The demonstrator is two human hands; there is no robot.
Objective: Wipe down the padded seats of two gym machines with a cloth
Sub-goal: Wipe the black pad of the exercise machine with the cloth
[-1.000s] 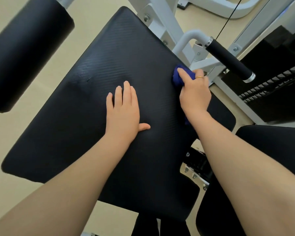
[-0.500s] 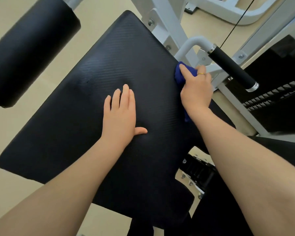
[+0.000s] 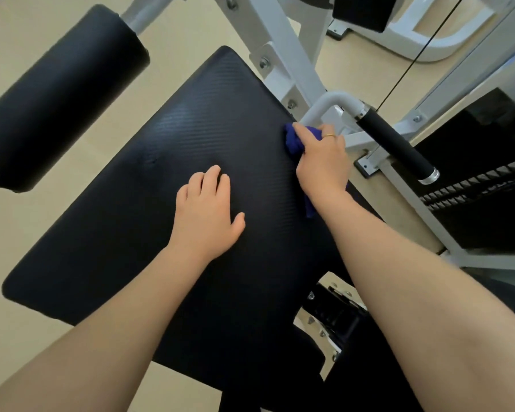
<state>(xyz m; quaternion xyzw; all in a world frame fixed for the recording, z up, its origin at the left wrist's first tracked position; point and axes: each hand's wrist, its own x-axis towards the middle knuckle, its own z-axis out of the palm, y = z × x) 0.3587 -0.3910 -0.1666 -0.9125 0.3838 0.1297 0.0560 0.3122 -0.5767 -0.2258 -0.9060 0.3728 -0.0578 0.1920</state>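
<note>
Head view
Padded seat [image 3: 149, 209]: a large black pad with a fine woven texture, tilted across the middle of the scene, its far corner reaching up to the white frame [image 3: 283, 55].
Left hand [image 3: 205, 215]: rests palm-down on the middle of the seat, fingers bent at the knuckles and thumb out to the right; it holds nothing.
Right hand [image 3: 321, 162]: at the seat's right edge, fingers curled over the blue cloth [image 3: 293, 142] and pressing it against the pad; a thin ring shows on one finger.
Blue cloth: bunched under the right hand at the far right edge of the seat, one corner poking out past the fingertips, a strip trailing out below the wrist.
Handle grip [image 3: 396, 144]: a black foam grip on a white bent tube, just right of the right hand, slanting toward the near right.
Roller pad [image 3: 60, 99]: a black cylinder at the far left, apart from the seat.
Cable [image 3: 411, 63]: a thin dark line running up to the far right.
Weight stack [image 3: 473, 185]: dark plates at the right.
Floor [image 3: 27, 337]: pale beige beneath everything.
</note>
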